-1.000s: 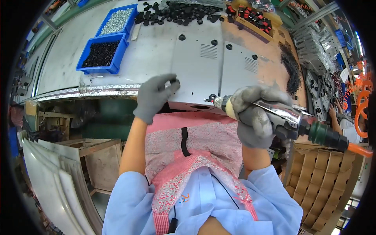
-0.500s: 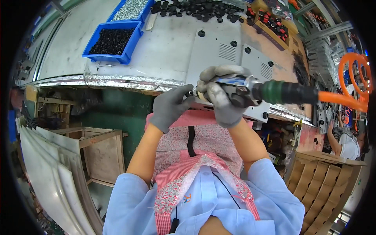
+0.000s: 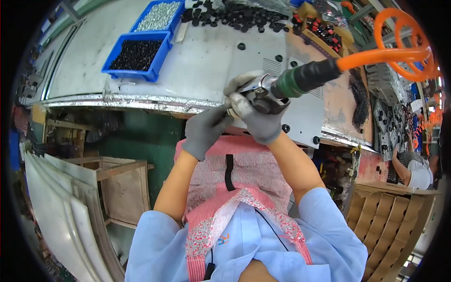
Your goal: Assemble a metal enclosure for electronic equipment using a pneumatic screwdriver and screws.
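My right hand [image 3: 258,115], in a grey glove, is wrapped round an air screwdriver [image 3: 263,86] with a green and black rear end. An orange coiled hose [image 3: 376,57] runs from that end to the upper right. My gloved left hand [image 3: 206,130] is closed in a pinch beside the tool's front end, its fingertips close to the right hand's fingers. Whatever sits between them is mostly hidden. Under the tool lie grey metal housings [image 3: 305,105] with vent slots, set at the bench's front edge. Round black feet [image 3: 241,46] stand on their upper faces.
A blue bin of small black parts [image 3: 136,55] and another of silver parts [image 3: 159,16] stand at the back left. Loose black feet [image 3: 235,14] are heaped behind. A carton of red and black parts [image 3: 324,35] is back right. A divided cardboard box [image 3: 387,221] stands lower right.
The screwdriver's rear end and hose have swung up and away from me. My right hand has shifted slightly left, closer to my left fingertips. The small dark piece at those fingertips is now covered.
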Demonstrator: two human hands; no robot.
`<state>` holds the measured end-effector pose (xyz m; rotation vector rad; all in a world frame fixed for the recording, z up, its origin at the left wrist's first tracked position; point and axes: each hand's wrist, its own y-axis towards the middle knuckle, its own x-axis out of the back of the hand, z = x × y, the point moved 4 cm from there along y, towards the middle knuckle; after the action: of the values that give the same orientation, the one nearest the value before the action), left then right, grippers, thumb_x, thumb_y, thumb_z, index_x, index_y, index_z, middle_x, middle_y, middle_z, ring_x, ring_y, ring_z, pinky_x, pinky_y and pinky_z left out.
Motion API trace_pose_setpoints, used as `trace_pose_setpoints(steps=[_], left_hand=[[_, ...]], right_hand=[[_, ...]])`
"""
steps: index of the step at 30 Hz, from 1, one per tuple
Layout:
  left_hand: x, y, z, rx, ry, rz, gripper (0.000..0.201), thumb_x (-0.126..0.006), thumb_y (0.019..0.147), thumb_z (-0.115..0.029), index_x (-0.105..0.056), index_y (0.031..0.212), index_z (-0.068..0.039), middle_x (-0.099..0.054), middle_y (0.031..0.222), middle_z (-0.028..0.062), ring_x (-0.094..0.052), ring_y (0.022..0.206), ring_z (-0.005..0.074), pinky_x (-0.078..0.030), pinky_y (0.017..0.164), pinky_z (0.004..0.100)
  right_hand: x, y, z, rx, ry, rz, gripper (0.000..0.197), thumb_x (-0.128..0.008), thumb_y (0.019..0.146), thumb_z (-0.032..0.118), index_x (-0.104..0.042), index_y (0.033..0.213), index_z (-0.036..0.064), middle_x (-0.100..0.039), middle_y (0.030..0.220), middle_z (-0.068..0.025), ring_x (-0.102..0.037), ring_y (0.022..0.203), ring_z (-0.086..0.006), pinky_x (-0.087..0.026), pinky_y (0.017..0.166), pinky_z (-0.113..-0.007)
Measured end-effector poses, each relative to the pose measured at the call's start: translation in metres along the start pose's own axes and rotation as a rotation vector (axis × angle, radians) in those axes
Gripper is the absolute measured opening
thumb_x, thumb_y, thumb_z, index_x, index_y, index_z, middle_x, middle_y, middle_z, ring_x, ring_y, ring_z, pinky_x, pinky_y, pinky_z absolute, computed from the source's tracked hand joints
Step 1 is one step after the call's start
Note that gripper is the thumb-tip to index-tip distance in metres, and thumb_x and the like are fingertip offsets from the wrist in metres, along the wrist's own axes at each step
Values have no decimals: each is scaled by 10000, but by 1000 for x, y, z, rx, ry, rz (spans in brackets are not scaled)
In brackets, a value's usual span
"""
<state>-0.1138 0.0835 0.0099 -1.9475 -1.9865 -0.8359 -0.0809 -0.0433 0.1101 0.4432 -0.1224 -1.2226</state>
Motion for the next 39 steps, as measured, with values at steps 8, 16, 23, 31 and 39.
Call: trace_pose_setpoints(steps=[8,16,23,31,39], left_hand=[[-11,-4,-19,106,6,77,289,-732,763,-229,-685,1028,-123,-690,858,62,-646,705,186,-516,655,299],[-23,15,-61,438,-891,332,766,-386,891,-667,-567,1093,49,-271,585,-82,-277,489,33,-238,425,189],[-69,-9,-124,690,-1534,665,617,-323,877,-715,-396,645,-148,-264,460,-68,-239,375,61,-193,362,204],[-59,8,-77,563,-1191,208,574,-370,959,-529,-626,809,-38,-536,572,9,-345,396,49,-236,343,209],[-109,-29,-117,397,-860,790,586,-362,964,-491,-649,813,-3,-620,758,53,-544,660,105,-422,598,234]], right_hand=[[11,-29,57,130,125,-102,334,-569,801,27,-450,1110,62,-575,915,-164,-581,756,-203,-507,627,-338],[48,-68,109,509,55,-50,316,-551,884,23,-388,1151,69,-578,914,-184,-609,747,-244,-537,648,-364],[56,-89,104,339,-117,-310,393,-623,863,218,-442,1155,26,-581,1086,-136,-597,859,-232,-498,749,-375],[64,-180,90,-223,-445,-33,307,-623,839,182,-580,1090,11,-590,1098,-135,-615,912,-255,-489,815,-372],[92,-233,52,-584,-690,-212,808,-764,714,264,-359,1385,70,-573,1187,-179,-581,1077,-321,-457,913,-374]])
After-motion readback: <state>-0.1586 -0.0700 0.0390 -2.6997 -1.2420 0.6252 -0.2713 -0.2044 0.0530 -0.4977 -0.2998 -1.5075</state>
